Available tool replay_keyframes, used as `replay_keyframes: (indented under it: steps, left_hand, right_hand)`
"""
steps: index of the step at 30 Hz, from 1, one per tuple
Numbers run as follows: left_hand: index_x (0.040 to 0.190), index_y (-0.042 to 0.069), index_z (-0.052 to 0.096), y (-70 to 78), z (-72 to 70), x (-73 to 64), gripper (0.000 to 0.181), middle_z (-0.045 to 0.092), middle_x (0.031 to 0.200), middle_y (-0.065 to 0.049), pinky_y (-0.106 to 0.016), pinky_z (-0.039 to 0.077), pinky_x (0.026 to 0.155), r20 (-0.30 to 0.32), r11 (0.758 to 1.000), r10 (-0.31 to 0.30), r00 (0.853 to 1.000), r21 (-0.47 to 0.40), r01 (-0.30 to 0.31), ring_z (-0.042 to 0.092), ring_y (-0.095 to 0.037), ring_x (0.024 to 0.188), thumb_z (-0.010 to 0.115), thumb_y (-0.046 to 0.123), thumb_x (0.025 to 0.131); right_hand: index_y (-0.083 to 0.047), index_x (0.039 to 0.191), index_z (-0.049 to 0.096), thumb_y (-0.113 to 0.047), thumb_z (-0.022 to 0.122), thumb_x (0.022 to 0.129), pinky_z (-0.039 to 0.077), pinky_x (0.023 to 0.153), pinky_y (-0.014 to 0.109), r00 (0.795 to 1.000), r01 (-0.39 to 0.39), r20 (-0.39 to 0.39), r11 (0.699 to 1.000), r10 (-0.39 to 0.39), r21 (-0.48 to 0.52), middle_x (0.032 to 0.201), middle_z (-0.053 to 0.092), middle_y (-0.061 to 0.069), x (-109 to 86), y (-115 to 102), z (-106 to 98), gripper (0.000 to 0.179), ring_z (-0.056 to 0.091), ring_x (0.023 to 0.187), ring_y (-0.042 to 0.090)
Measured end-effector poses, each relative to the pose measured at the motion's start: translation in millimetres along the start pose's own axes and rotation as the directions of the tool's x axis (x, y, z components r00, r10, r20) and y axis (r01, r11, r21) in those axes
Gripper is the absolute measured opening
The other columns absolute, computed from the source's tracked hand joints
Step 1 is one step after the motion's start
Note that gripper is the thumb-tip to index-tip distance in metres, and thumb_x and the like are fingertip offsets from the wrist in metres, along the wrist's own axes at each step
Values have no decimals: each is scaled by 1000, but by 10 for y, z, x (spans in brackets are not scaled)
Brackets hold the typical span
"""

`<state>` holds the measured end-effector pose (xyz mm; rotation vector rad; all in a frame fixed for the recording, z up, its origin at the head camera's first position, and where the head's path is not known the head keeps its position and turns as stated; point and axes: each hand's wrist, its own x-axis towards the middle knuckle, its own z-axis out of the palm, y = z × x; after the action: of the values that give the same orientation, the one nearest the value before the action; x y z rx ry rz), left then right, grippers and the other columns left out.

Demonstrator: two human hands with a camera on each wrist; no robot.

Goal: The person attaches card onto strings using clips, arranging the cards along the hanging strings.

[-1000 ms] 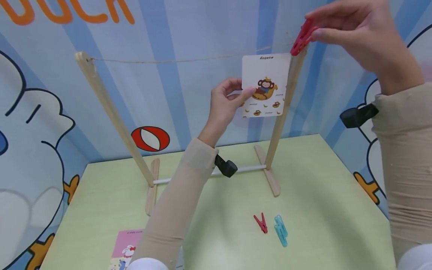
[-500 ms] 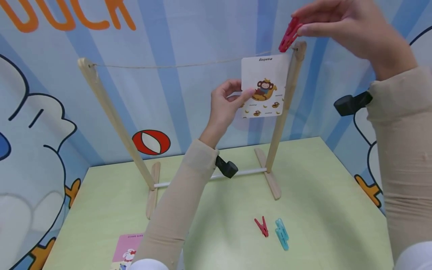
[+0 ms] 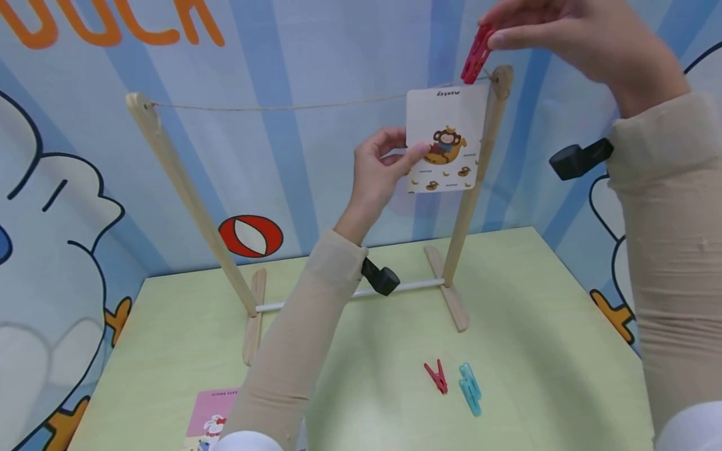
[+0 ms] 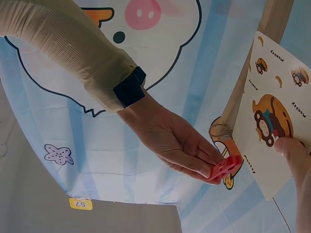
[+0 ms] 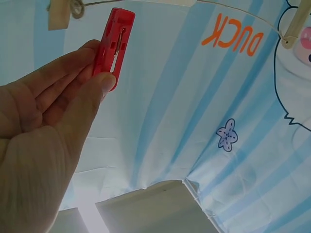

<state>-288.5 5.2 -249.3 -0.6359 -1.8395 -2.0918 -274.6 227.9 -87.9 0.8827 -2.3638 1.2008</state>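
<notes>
My left hand point(image 3: 379, 169) pinches a white monkey card point(image 3: 448, 116) by its left edge, thumb on the printed front. The card stands upright at the string point(image 3: 293, 108), close to the right wooden post point(image 3: 479, 156). Above the card's top right corner, my right hand point(image 3: 586, 44) pinches a red clothespin point(image 3: 476, 55) between thumb and fingers, its tip pointing down at the string. The right wrist view shows the same clothespin point(image 5: 114, 48) with its metal spring, below the string knot by the post end.
On the table point(image 3: 536, 351) lie a small red clothespin point(image 3: 436, 377) and blue clothespins point(image 3: 470, 388). A pink card point(image 3: 211, 416) sits at the front left, partly behind my left sleeve. The left post point(image 3: 192, 200) carries the string's other end; a white rod point(image 3: 412, 285) joins the feet.
My right hand has moved left and slightly up with the red clothespin, from in front of the right post to above the card's corner. My left hand and the card stay nearly still.
</notes>
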Motion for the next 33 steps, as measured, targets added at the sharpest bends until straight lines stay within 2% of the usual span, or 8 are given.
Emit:
replay_keyframes:
  steps: [5, 11, 18, 24, 29, 33]
  left_hand:
    - [98, 4, 63, 68, 11, -32, 25, 65, 91, -7, -28, 51, 64, -4, 1000, -9, 1000, -14, 9, 65, -21, 78, 74, 13, 77]
    - [98, 0, 62, 199, 39, -106, 22, 64, 92, -10, -30, 52, 68, -16, 1000, -10, 1000, -25, 10, 64, -21, 79, 72, 7, 79]
    - [98, 5, 63, -16, 52, 2, 25, 64, 93, -7, -30, 52, 70, -28, 999, 31, 999, -32, -32, 64, -20, 79, 74, 12, 78]
    - [100, 4, 63, -30, 76, 10, 27, 64, 93, -7, -30, 52, 70, -32, 999, 31, 999, -34, -32, 64, -21, 79, 74, 15, 77]
    - [99, 3, 62, 64, 93, -19, 25, 64, 93, -7, -30, 52, 70, -23, 999, 17, 1000, -42, -18, 65, -21, 80, 73, 12, 78]
    - [98, 1, 62, 166, 106, -65, 22, 64, 92, -9, -30, 52, 70, -28, 999, 15, 999, -40, -16, 65, -21, 79, 71, 7, 79]
  right_hand:
    - [-11, 116, 63, -15, 69, 82, 41, 94, 25, 999, -32, 7, 999, 32, -26, 116, 61, 5, 31, 7, 11, 35, 53, 97, 20]
    - [-9, 113, 64, -17, 68, 82, 40, 96, 27, 996, -65, 60, 997, 67, -29, 116, 60, 5, 82, 31, 33, 32, 51, 98, 21]
    - [-8, 110, 65, -19, 68, 83, 41, 94, 26, 995, -52, 86, 996, 58, -73, 112, 61, 6, 131, 39, 58, 29, 51, 97, 21]
    - [-9, 110, 66, -22, 69, 82, 43, 92, 27, 991, -72, 101, 993, 82, -98, 110, 61, 4, 162, 42, 74, 31, 52, 95, 19]
    - [-8, 108, 66, -21, 70, 82, 44, 90, 27, 991, -60, 112, 992, 72, -109, 110, 62, 4, 179, 45, 84, 30, 52, 94, 19]
    - [-10, 109, 66, -24, 70, 81, 46, 88, 28, 984, -105, 135, 988, 119, -110, 112, 61, 5, 177, 28, 105, 32, 51, 95, 21]
